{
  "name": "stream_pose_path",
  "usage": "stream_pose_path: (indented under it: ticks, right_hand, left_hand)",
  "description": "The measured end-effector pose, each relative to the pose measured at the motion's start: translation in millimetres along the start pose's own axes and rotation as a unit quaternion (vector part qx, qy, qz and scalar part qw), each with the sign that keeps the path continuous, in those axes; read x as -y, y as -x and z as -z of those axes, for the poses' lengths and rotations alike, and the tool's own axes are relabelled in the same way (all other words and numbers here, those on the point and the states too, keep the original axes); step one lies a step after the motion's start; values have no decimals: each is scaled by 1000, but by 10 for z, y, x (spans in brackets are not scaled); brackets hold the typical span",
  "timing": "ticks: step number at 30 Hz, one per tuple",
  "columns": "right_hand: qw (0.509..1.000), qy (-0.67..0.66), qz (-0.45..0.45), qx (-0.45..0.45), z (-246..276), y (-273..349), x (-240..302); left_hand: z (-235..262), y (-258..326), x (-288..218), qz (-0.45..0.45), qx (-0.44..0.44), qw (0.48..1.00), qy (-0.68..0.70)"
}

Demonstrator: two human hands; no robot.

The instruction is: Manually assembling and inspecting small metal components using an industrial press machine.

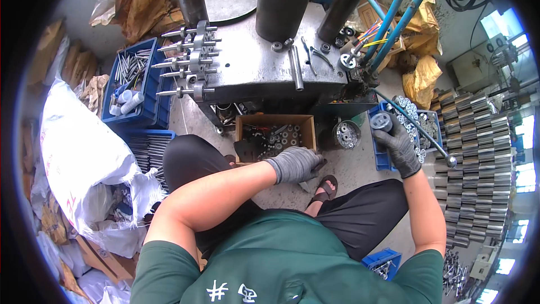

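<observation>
Cardboard box [274,121] sits before the press table [253,62], between both hands.

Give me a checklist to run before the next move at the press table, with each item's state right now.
1. Right hand has a firm hold on the round metal part: ok, gloved fingers wrap it.
2. Left hand is at the cardboard box of small rings: ok, at its near edge; whether it holds anything, cannot tell.
3. Both hands are clear of the press column: ok, both below the table.
4. Press table free under the column: not ok, loose rod and pliers lie there.
5. Blue bin stocked with parts: ok.
</observation>
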State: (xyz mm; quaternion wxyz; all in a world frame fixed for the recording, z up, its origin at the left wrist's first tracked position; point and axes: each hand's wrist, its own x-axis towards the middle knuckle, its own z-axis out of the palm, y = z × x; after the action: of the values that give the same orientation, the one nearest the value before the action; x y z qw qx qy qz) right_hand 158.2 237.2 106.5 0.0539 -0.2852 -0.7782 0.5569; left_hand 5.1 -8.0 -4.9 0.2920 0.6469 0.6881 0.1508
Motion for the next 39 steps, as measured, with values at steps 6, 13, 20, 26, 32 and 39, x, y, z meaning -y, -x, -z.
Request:
stream_pose_path:
  ticks: [6,13,20,26,32,39]
  right_hand:
    - [964,-253,67,44,-873,23,294]
    - [952,-286,110,-2,-1388,1,189]
    - [906,-380,149,-114,-1228,-114,299]
    - [911,-382,103,-120,-1067,-162,102]
    - [937,-330,74,-88,-1147,-149,66]
    - [971,-183,140,-67,-1149,-297,10]
  left_hand:
    - [-48,-124,4,-2,-120,923,366]
    - [-65,-185,79,4,-129,829,544]
    - [-35,-116,78,146,-78,779,605]
    - [52,-127,244,195,-134,661,712]
    - [180,-126,290,179,-174,630,735]
    - [402,-152,332,133,-225,667,698]
